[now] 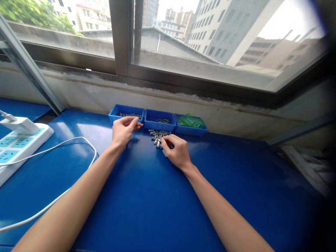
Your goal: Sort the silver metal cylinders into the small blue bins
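My left hand [124, 130] is at the front of the left blue bin [113, 118], thumb and fingertips pinched together. Whatever is between them is too small to make out. Small metal parts [130, 114] lie inside that bin. A loose pile of small silvery and dark metal parts [157, 137] is on the blue table, in front of the middle blue bin [159, 125]. At the pile's right side my right hand [177, 150] is closed in a pinch, its fingertips among the parts. A grey piece [164, 153] shows just below those fingers; whether they grip it is unclear.
The middle bin holds a few dark parts [163, 120]. Green plastic bags [191, 121] fill the right blue bin [193, 130]. A white power strip [43, 131] with a plug and a white cable [78, 137] occupies the table's left. Behind the bins are a wall and window [168, 75].
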Action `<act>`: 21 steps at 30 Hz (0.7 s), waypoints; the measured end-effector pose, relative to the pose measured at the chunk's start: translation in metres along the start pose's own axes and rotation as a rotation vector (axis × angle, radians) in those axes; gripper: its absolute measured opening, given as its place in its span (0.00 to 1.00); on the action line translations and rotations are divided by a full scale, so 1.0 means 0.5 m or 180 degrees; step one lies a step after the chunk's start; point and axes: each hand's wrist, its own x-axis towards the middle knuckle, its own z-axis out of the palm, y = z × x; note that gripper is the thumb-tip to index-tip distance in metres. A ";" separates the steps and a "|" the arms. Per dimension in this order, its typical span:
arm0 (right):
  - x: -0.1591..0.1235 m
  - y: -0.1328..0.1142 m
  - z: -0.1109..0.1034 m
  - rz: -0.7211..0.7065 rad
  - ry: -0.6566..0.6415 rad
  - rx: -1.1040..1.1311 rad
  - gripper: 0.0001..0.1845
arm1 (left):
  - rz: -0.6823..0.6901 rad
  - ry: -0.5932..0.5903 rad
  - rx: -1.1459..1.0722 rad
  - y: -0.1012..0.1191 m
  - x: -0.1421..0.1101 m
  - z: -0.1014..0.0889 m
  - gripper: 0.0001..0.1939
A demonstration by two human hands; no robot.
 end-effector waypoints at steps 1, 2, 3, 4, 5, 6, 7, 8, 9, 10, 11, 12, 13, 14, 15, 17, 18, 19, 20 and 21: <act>0.000 0.000 0.000 -0.0002 0.0004 0.0006 0.08 | 0.0083 0.0221 -0.0128 -0.001 0.011 -0.005 0.21; 0.000 -0.001 0.000 -0.0005 0.0005 0.0006 0.08 | 0.0157 0.0396 -0.0235 -0.002 0.022 -0.010 0.20; -0.001 -0.001 -0.001 -0.0006 0.0007 0.0003 0.08 | 0.0193 0.0489 -0.0338 -0.002 0.032 -0.014 0.20; -0.001 -0.002 -0.001 -0.0004 0.0012 0.0000 0.08 | 0.0201 0.0539 -0.0409 -0.002 0.041 -0.016 0.19; -0.001 -0.002 -0.001 0.0000 0.0011 0.0002 0.08 | 0.0184 0.0554 -0.0452 -0.001 0.047 -0.018 0.19; -0.001 -0.002 -0.001 0.0001 0.0008 0.0012 0.08 | 0.0136 0.0541 -0.0470 0.001 0.050 -0.018 0.18; -0.001 -0.002 -0.001 0.0004 0.0003 0.0023 0.08 | 0.0069 0.0519 -0.0466 0.003 0.052 -0.018 0.17; -0.001 -0.001 -0.001 0.0002 -0.0001 0.0032 0.08 | -0.0001 0.0492 -0.0446 0.005 0.051 -0.016 0.17; -0.001 -0.001 0.000 -0.0001 -0.0003 0.0039 0.08 | -0.0057 0.0460 -0.0407 0.007 0.047 -0.014 0.17; -0.001 0.000 0.000 -0.0006 -0.0009 0.0042 0.08 | -0.0087 0.0407 -0.0337 0.009 0.042 -0.012 0.18; -0.001 0.000 0.001 -0.0008 -0.0012 0.0042 0.08 | -0.0087 0.0294 -0.0215 0.010 0.035 -0.009 0.18; -0.001 0.000 0.001 -0.0005 -0.0015 0.0038 0.08 | -0.0037 0.0123 -0.0022 0.010 0.026 -0.007 0.19; 0.000 0.000 0.001 -0.0001 -0.0017 0.0030 0.08 | 0.0056 -0.0122 0.0241 0.009 0.017 -0.004 0.18; 0.000 0.001 0.001 0.0001 -0.0021 0.0018 0.08 | 0.0164 -0.0490 0.0610 0.007 0.007 -0.002 0.17; -0.001 0.001 0.000 0.0003 -0.0025 0.0000 0.08 | 0.0408 -0.0803 0.1031 0.005 -0.002 0.000 0.15; -0.001 0.002 -0.001 0.0004 -0.0037 -0.0032 0.08 | 0.0905 -0.1373 0.1722 0.002 -0.018 0.003 0.11; -0.001 0.002 -0.001 0.0003 -0.0047 -0.0041 0.08 | 0.1105 -0.1591 0.1984 0.000 -0.025 0.003 0.10; -0.001 0.002 -0.002 0.0006 -0.0059 -0.0044 0.08 | 0.1244 -0.1763 0.2175 0.000 -0.030 0.003 0.09; -0.001 0.003 -0.002 0.0011 -0.0069 -0.0043 0.08 | 0.1334 -0.1886 0.2302 0.000 -0.034 0.003 0.09; -0.001 0.003 -0.002 0.0015 -0.0074 -0.0041 0.08 | 0.1399 -0.1976 0.2383 0.000 -0.037 0.003 0.10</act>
